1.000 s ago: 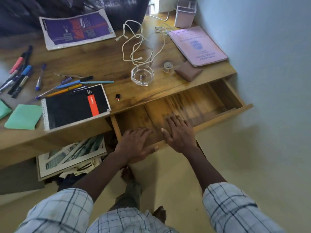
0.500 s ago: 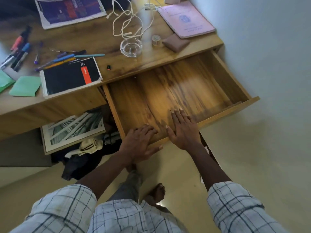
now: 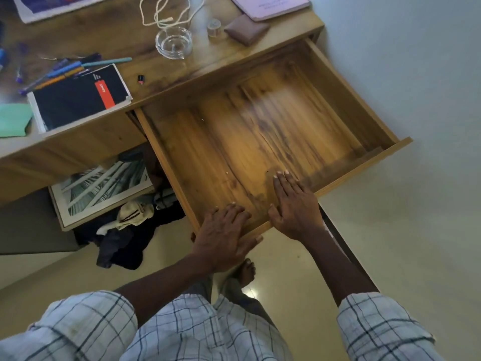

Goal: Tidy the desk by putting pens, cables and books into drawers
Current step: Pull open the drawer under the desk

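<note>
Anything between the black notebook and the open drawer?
Nothing visible. The drawer is bare inside; the black notebook lies on the desk left of it. Left hand grips its front edge; right hand rests flat there.

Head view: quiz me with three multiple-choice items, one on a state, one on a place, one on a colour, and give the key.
1. How is the drawer? A shut; B pulled out, stuffed with books; C pulled out, bare wood inside.
2. Where is the glass ashtray? A on the floor; B on the desk top; C on a chair.
3. What colour is the stripe on the black notebook? A green; B red-orange; C yellow.
Key: C, its wooden bottom lies bare; B, it stands on the desk behind the drawer; B, the band on its cover is red-orange.
</note>
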